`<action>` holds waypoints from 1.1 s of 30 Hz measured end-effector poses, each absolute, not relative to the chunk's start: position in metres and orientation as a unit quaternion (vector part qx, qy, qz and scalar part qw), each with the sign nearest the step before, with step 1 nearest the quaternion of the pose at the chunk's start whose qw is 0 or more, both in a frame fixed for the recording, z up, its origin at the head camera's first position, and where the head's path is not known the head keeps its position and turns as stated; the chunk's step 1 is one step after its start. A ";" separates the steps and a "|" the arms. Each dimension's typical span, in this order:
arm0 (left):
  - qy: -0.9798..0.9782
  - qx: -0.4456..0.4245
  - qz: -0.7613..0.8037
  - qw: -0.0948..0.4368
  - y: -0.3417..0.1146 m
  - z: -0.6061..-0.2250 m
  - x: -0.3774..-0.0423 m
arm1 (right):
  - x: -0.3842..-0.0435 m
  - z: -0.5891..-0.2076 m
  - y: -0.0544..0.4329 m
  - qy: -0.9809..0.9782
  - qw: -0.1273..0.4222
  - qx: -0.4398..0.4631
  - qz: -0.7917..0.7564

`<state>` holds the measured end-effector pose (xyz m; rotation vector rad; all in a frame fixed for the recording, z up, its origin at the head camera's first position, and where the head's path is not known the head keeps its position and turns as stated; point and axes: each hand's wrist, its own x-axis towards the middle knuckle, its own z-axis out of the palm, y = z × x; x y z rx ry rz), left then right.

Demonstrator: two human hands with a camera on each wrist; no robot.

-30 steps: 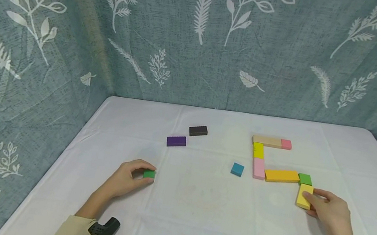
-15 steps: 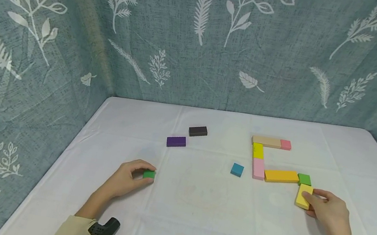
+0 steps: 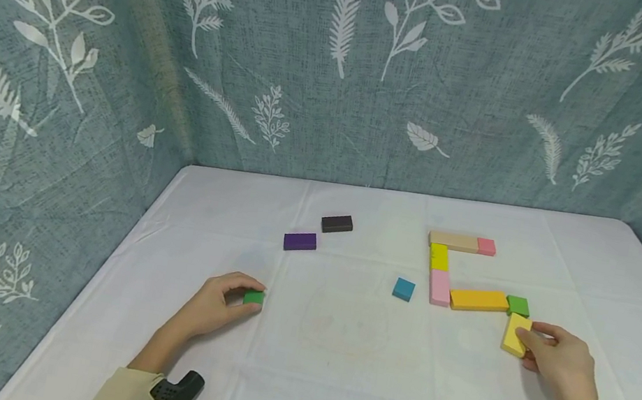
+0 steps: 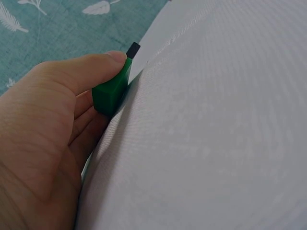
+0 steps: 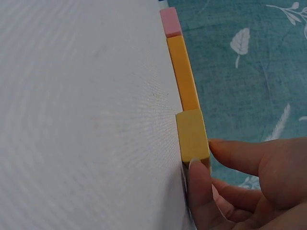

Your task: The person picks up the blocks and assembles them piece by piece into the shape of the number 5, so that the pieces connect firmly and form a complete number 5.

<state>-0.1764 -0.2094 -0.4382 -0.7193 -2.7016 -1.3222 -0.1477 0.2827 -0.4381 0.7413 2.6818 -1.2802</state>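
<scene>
On the left side of the white cloth, my left hand (image 3: 223, 304) pinches a small green block (image 4: 111, 92) between thumb and fingers. At the right, my right hand (image 3: 563, 361) holds a yellow block (image 3: 515, 334) by its right side, thumb on top. That block's far end meets a light green block (image 3: 518, 305). From there a row runs left through a long orange block (image 3: 479, 300) to a pink block (image 3: 440, 288). Beyond the pink one stand a bright yellow block (image 3: 439, 256), a tan block (image 3: 453, 241) and a coral block (image 3: 486, 247), forming an angular line.
A blue block (image 3: 404, 289) lies just left of the pink one. Farther left, a purple block (image 3: 300, 242) and a black block (image 3: 337, 223) lie apart on the cloth. A teal leaf-patterned curtain (image 3: 371, 130) borders the table's back and sides.
The near end of the yellow block has swung very slightly left with my right hand. My left hand stays put with the green block.
</scene>
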 end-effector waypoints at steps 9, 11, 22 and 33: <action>-0.872 -0.230 -0.431 0.025 -0.211 -0.439 -0.175 | -0.149 -0.436 0.282 0.876 0.037 0.232 -0.420; -0.872 -0.231 -0.431 0.027 -0.212 -0.438 -0.175 | -0.150 -0.437 0.284 0.875 0.042 0.228 -0.425; -0.872 -0.233 -0.428 0.033 -0.221 -0.455 -0.184 | -0.156 -0.430 0.296 0.861 0.065 0.237 -0.445; -0.869 -0.231 -0.437 0.020 -0.226 -0.469 -0.192 | -0.185 -0.446 0.342 0.895 0.068 0.128 -0.423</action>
